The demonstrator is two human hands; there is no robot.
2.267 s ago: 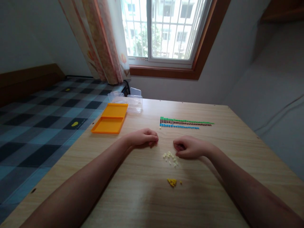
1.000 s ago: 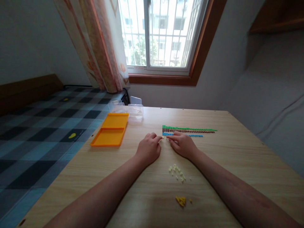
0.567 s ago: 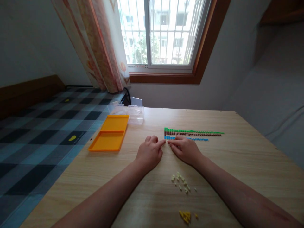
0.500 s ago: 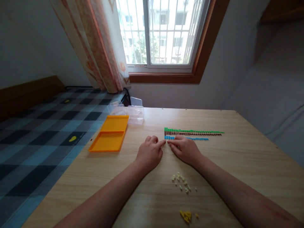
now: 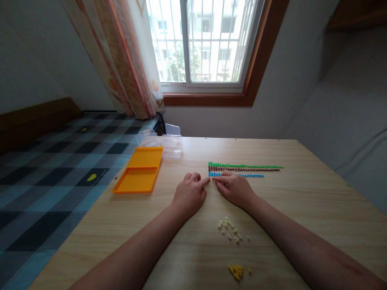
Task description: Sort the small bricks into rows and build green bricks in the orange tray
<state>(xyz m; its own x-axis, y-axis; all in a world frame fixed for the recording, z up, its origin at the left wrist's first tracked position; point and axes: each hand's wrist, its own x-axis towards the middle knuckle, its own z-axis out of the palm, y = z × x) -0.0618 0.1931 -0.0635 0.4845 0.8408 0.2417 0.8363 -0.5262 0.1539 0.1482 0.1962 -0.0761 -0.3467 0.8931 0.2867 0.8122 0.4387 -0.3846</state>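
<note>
A pale piece [image 5: 211,179] lies between left grip [image 5: 190,191] and right grip [image 5: 236,189]; whether either clamps it, I cannot tell.

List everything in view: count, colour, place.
piece rows: three; green, brown, blue; central
lone piece: one, cream, before rows' left end
loose pieces: many, cream, nearer
yellow pieces: many, yellow, nearest
tray: one, orange, table's left
boxes: count unclear, transparent, behind tray
table: one, tan, centre
bed: one, blue-checked, left
window: one, brown-framed, ahead
curtain: one, cream-pink, ahead
shelf: one, brown, right
cord: one, grey, right
left grip, right grip: two, bare, flanking lone piece
</note>
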